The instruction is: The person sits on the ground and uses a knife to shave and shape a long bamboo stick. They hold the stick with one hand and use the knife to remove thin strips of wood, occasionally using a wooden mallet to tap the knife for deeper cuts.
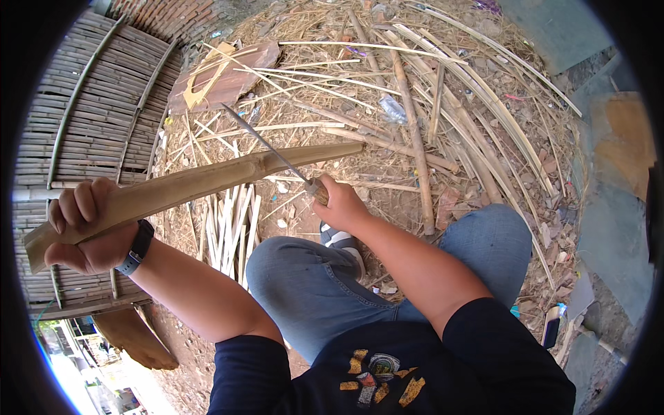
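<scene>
My left hand (93, 228) is wrapped round the near left end of a long, wide split bamboo piece (200, 185), which slants up to the right across my front. In my right hand (339, 205) is the wooden handle of a long, thin-bladed knife (266, 147). Its blade points up and to the left, crossing over the bamboo close to a node. Whether the edge touches the bamboo I cannot tell. Below the bamboo, a bundle of pale split bamboo strips (232, 228) lies on the ground, left of my knee.
Long bamboo strips (484, 97) and poles (415, 138) lie strewn over the littered dirt ground. A brown board (259, 62) lies at the far left, beside a bamboo slat wall (97, 90). A crumpled plastic bottle (393, 109) lies ahead; grey sheets (612, 228) line the right.
</scene>
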Tool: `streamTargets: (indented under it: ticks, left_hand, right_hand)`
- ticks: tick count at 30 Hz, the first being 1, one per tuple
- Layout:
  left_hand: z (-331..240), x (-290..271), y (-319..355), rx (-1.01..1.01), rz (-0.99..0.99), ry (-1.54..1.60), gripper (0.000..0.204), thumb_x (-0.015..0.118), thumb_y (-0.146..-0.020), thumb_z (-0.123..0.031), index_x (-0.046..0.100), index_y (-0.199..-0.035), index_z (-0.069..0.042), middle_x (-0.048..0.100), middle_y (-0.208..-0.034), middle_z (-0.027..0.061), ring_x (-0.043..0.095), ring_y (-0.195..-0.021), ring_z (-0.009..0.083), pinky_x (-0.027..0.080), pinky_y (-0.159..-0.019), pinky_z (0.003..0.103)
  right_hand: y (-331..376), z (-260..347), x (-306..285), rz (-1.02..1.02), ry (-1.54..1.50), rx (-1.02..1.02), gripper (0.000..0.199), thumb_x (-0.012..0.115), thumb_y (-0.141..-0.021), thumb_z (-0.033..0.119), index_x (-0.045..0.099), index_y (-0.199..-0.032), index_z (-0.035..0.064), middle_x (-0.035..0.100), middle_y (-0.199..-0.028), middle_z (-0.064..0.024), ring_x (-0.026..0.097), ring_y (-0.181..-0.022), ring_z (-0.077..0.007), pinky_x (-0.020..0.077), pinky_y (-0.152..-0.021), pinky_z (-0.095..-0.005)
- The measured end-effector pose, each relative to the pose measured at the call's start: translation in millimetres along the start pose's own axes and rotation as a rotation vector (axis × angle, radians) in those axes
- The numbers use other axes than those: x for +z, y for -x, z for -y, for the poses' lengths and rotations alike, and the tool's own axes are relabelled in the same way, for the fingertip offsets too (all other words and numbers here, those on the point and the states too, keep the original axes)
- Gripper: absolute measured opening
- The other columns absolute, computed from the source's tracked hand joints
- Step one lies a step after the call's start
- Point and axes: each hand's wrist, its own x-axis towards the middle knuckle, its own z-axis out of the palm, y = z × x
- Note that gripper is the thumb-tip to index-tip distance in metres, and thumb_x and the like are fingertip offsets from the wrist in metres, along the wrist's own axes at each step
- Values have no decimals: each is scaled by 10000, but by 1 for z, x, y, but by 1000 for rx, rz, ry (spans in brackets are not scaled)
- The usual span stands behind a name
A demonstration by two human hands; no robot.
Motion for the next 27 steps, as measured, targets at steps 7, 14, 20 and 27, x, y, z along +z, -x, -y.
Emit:
streamTargets:
  ticks: [7, 14, 20, 27]
  left_hand:
    - [-7, -7, 12, 95, -158, -135, 456, 814, -712, -525, 499, -796, -207, 351, -634, -96, 313, -569, 85, 261, -584, 270]
    - [-8, -10, 10, 121, -188, -191, 459, 776, -748, -538, 499, -807, -177, 357, -631, -77, 311, -562, 96, 256, -575, 272]
    - [0, -8, 5, 172, -351, -311, 454, 701, -803, -582, 509, -812, -170, 398, -623, -63, 341, -546, 99, 275, -554, 263]
    - [1, -11, -4, 165, -385, -363, 459, 624, -852, -603, 517, -779, -163, 385, -598, -44, 339, -524, 98, 277, -533, 251]
  right_hand:
    - [-2, -53, 9, -148, 172, 436, 428, 660, -790, 211, 545, -1121, -36, 677, -938, -272, 663, -928, -422, 530, -815, -482]
    - [10, -30, 18, -54, 136, 210, 449, 683, -790, 205, 537, -1155, -12, 661, -905, -288, 649, -906, -443, 517, -781, -495]
    - [12, -69, 22, -127, 156, 403, 454, 679, -791, 189, 532, -1165, -20, 668, -951, -274, 655, -918, -431, 524, -788, -490]
    - [11, -22, 25, -31, 75, 203, 454, 670, -794, 218, 528, -1156, -16, 662, -908, -280, 654, -891, -439, 515, -772, -497]
